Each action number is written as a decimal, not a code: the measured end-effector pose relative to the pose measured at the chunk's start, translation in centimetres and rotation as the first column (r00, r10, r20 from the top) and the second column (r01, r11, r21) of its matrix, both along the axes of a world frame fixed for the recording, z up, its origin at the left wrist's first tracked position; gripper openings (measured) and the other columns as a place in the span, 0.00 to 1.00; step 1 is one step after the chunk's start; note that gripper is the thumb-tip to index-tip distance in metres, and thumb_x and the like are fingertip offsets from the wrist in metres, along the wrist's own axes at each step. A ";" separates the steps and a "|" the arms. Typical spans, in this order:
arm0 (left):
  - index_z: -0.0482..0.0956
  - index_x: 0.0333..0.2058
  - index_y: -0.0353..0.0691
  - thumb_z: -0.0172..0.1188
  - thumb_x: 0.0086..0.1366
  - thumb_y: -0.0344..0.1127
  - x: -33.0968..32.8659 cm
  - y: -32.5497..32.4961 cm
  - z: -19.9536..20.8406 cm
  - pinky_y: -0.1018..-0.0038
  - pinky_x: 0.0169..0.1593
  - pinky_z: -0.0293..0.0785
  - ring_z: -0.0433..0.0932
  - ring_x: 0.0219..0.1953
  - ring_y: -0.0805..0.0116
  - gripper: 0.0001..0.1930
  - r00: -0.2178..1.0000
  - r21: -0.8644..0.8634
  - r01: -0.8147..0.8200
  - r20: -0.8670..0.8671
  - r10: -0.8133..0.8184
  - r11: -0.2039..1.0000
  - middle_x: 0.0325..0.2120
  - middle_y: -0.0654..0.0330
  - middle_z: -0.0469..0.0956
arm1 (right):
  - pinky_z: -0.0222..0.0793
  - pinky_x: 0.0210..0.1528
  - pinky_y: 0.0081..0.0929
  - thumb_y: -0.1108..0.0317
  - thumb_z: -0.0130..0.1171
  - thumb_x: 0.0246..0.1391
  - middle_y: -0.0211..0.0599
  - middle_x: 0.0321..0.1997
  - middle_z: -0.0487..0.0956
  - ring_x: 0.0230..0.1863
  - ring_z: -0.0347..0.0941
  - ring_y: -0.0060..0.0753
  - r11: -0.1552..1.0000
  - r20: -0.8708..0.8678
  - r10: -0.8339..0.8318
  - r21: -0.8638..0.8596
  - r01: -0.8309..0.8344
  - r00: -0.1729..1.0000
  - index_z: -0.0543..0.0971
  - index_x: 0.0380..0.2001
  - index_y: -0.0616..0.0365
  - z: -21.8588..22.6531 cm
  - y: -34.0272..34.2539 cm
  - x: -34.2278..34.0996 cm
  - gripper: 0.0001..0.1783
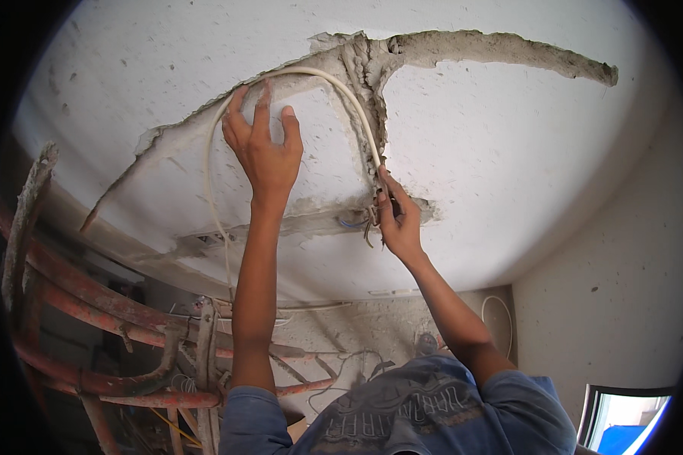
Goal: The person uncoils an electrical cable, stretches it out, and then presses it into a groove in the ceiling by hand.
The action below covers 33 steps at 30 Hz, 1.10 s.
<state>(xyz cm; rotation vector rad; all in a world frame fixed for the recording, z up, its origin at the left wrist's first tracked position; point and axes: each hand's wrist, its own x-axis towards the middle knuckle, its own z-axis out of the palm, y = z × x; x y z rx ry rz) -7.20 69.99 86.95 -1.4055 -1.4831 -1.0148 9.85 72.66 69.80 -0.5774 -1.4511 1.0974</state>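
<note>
A cream flexible conduit pipe (347,89) arches across a white wall, bent along the rough groove (425,49) cut in it. My left hand (265,148) is raised under the arch, fingers apart, with its fingertips against or very near the pipe. Farther right and lower, my right hand (399,220) has its fingers closed around the pipe's lower end. Beside that hand, blue and dark wires (360,225) stick out of a horizontal recess (303,221) in the wall. My right fingers hide the very end of the pipe. From the arch's left side, the pipe's long tail (209,178) hangs down behind my left forearm.
Rusty red scaffold frames (121,318) with a rough wooden post (26,220) stand at the left. Loose cables (345,371) lie on the dusty floor (379,326) below. A thin pale loop (497,299) rests near the right corner, and a window (622,421) is at lower right.
</note>
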 end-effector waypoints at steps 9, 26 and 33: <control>0.71 0.56 0.36 0.55 0.64 0.41 -2.0 -0.4 0.4 0.55 0.63 0.53 0.62 0.59 0.50 0.24 0.998 -0.035 0.026 -0.058 -0.028 0.999 0.55 0.47 0.66 | 0.64 0.25 0.25 0.66 0.46 0.61 0.34 0.22 0.73 0.20 0.66 0.22 0.996 0.181 0.022 0.084 -0.037 0.983 0.58 0.66 0.52 4.7 0.1 5.0 0.30; 0.79 0.37 0.28 0.48 0.71 0.36 -12.9 -6.8 -10.8 0.70 0.30 0.71 0.77 0.25 0.57 0.15 0.891 0.225 -0.160 0.452 0.042 0.961 0.25 0.50 0.79 | 0.67 0.28 0.33 0.79 0.49 0.51 0.49 0.22 0.75 0.18 0.69 0.41 0.888 0.369 -0.262 0.455 0.072 0.892 0.75 0.55 0.49 15.0 2.0 3.7 0.27; 0.78 0.25 0.35 0.56 0.66 0.50 -13.5 -8.4 -0.8 0.66 0.27 0.63 0.67 0.19 0.64 0.21 0.844 0.222 -0.376 0.482 0.234 0.900 0.16 0.59 0.73 | 0.65 0.26 0.23 0.75 0.50 0.58 0.48 0.21 0.75 0.18 0.67 0.25 0.939 0.276 -0.170 0.338 0.070 0.946 0.70 0.59 0.54 11.3 1.6 3.7 0.24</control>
